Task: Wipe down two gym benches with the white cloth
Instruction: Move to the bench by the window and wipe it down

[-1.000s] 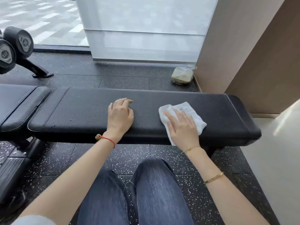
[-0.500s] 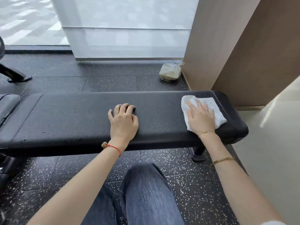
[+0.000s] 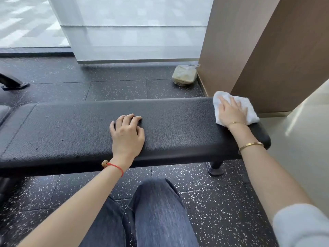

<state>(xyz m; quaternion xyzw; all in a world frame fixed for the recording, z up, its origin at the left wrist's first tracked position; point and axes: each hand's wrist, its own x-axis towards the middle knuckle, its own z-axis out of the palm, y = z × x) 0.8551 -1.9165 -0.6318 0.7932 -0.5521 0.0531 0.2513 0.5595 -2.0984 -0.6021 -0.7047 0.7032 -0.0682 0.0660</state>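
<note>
Right hand: we pressed flat fingers on the white cloth at the bench's far-right end.
Left hand: braced mid-bench, empty.
Technique: overlapping strokes served best.

A gym, by the black padded bench under the fingers, speckled black rubber floor tiles beyond them, and an equipment foot far off to their left.

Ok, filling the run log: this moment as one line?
right hand presses white cloth | bench right end | left hand rests mid-bench
</note>
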